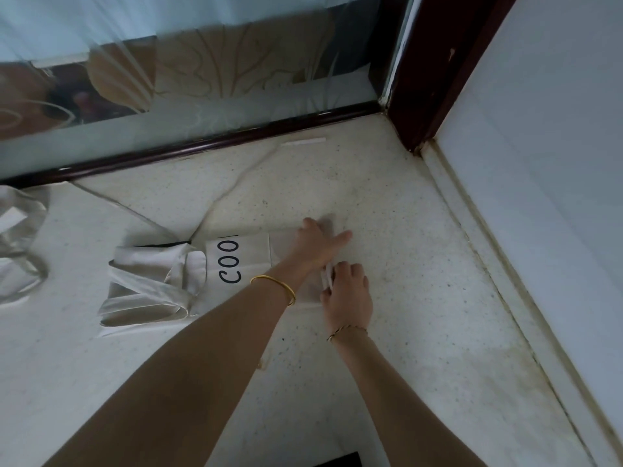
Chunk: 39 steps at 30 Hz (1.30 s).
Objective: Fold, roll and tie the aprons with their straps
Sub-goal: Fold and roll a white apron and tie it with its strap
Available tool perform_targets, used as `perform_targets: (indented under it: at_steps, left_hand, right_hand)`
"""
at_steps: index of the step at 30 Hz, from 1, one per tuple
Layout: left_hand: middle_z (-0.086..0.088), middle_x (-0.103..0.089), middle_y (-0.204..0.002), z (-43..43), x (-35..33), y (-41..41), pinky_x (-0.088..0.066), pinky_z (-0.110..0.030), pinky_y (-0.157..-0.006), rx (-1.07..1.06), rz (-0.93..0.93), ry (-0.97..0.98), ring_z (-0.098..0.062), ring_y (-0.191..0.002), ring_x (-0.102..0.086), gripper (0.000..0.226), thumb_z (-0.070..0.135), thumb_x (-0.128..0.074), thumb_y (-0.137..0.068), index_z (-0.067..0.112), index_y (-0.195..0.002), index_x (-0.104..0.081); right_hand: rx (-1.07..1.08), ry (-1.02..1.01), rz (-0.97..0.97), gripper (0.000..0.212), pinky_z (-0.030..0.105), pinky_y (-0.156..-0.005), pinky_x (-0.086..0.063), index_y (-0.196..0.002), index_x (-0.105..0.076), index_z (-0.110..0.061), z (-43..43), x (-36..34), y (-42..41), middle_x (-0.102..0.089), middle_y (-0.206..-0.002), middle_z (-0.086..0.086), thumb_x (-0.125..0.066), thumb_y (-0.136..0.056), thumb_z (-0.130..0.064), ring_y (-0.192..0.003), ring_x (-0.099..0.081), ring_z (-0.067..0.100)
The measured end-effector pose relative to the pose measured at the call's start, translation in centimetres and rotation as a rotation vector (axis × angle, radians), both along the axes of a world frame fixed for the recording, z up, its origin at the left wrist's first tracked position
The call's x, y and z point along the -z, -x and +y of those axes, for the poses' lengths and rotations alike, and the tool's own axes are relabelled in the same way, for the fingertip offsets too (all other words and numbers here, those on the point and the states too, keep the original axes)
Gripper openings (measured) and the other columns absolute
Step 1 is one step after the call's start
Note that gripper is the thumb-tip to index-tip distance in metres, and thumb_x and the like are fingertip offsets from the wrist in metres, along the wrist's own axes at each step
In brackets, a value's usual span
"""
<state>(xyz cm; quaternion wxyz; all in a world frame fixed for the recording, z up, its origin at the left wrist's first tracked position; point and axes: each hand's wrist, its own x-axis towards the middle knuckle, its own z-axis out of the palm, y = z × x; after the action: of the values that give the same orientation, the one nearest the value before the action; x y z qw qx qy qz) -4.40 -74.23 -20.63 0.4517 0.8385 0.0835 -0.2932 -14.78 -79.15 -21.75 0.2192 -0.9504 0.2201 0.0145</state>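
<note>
A cream apron (215,264) lies folded into a long strip on the speckled floor, with black letters "COO" showing on it. Its straps (148,291) lie folded and looped at the strip's left end, and one thin strap (232,187) trails away toward the glass door. My left hand (317,242) presses flat on the strip's right end, fingers straight. Just below it, my right hand (349,291) curls its fingers round the cloth edge at that same end and pinches it. Part of the apron is hidden under my left forearm.
More cream cloth with loops (18,244) lies at the far left edge. A frosted glass door with a dark wooden frame (215,143) runs along the back. A white wall (539,183) and its skirting close the right side. A dark object (340,461) shows at the bottom edge.
</note>
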Motion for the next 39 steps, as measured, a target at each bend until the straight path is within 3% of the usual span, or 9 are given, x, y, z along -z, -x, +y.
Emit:
perform_targets:
  at_steps: [4,9,15,19,23,27,32,36,39]
  left_hand:
    - [-0.011,-0.050,-0.118,2.4,-0.2,-0.1,-0.051,-0.036,-0.084,-0.018,-0.035,-0.006,-0.025,-0.105,-0.054,0.056,0.013,-0.063,-0.086,0.005,-0.131,-0.031]
    - [-0.017,-0.054,-0.121,6.0,0.9,0.0,-0.048,-0.040,-0.090,0.004,-0.124,-0.072,-0.032,-0.110,-0.054,0.048,0.000,-0.051,-0.087,0.003,-0.132,-0.036]
    - [-0.016,-0.041,-0.119,7.8,1.5,1.8,-0.048,-0.045,-0.086,0.285,-0.417,-0.363,-0.035,-0.101,-0.051,0.039,0.006,-0.056,-0.087,0.006,-0.123,-0.041]
    - [-0.018,-0.042,-0.121,7.8,2.2,2.6,-0.045,-0.043,-0.089,0.395,-0.361,-0.351,-0.036,-0.099,-0.052,0.038,-0.003,-0.043,-0.089,0.003,-0.126,-0.046]
    - [-0.017,-0.044,-0.123,7.9,1.9,2.1,-0.043,-0.032,-0.088,0.372,-0.276,-0.304,-0.031,-0.102,-0.052,0.040,0.001,-0.038,-0.091,0.006,-0.130,-0.049]
    - [-0.014,-0.061,-0.101,7.1,0.6,1.7,-0.048,-0.036,-0.076,0.269,-0.167,-0.165,-0.028,-0.085,-0.058,0.026,0.025,-0.043,-0.095,0.006,-0.102,-0.059]
    - [-0.008,-0.058,-0.102,7.3,-0.5,1.6,-0.039,-0.027,-0.070,0.153,-0.067,-0.125,-0.025,-0.095,-0.057,0.038,0.032,-0.055,-0.091,0.002,-0.113,-0.051]
    - [-0.017,-0.057,-0.115,9.4,0.2,1.0,-0.041,-0.029,-0.069,0.106,-0.042,-0.155,-0.027,-0.091,-0.056,0.032,0.019,-0.048,-0.093,0.000,-0.119,-0.048]
    - [-0.017,-0.058,-0.112,10.7,0.7,0.9,-0.043,-0.035,-0.074,0.096,-0.081,-0.216,-0.032,-0.099,-0.057,0.032,0.022,-0.053,-0.093,0.001,-0.117,-0.046]
  right_hand:
    - [-0.102,0.156,-0.230,0.033,0.027,-0.047,-0.043,-0.075,-0.058,-0.012,2.8,1.2,1.0,-0.055,-0.071,0.003,-0.085,-0.056,-0.007,-0.059,-0.054,0.020]
    - [-0.191,0.234,-0.225,0.025,0.031,-0.054,-0.044,-0.077,-0.062,-0.014,4.8,2.8,2.2,-0.058,-0.076,0.002,-0.082,-0.062,-0.014,-0.065,-0.055,0.021]
    - [-0.104,-0.004,-0.204,0.029,0.034,-0.059,-0.051,-0.085,-0.065,-0.010,4.6,2.4,2.2,-0.063,-0.085,0.006,-0.081,-0.061,-0.009,-0.077,-0.060,0.027]
    - [0.088,0.056,0.087,0.039,0.033,-0.083,-0.046,-0.118,-0.049,-0.010,3.8,1.9,1.4,-0.050,-0.117,0.007,-0.060,-0.088,-0.032,-0.107,-0.048,0.026]
    - [0.178,-0.136,0.246,0.036,0.034,-0.084,-0.043,-0.111,-0.050,-0.009,3.7,1.6,-0.1,-0.055,-0.111,0.008,-0.059,-0.087,-0.035,-0.107,-0.051,0.027]
    - [0.080,-0.149,0.099,0.018,0.030,-0.078,-0.042,-0.100,-0.054,-0.008,4.3,1.0,-0.4,-0.056,-0.099,0.007,-0.059,-0.087,-0.020,-0.097,-0.053,0.024]
    - [-0.113,0.166,-0.243,0.029,0.029,-0.047,-0.044,-0.074,-0.060,-0.008,7.3,0.9,0.8,-0.055,-0.068,0.006,-0.084,-0.059,-0.006,-0.057,-0.053,0.022]
    - [-0.214,0.166,-0.164,0.037,0.031,-0.052,-0.049,-0.076,-0.063,-0.012,8.2,1.9,1.9,-0.058,-0.075,0.004,-0.088,-0.051,-0.022,-0.065,-0.057,0.022]
    - [-0.212,0.083,-0.155,0.019,0.034,-0.057,-0.052,-0.076,-0.065,-0.013,8.3,2.2,2.3,-0.059,-0.081,0.003,-0.076,-0.073,-0.028,-0.074,-0.056,0.023]
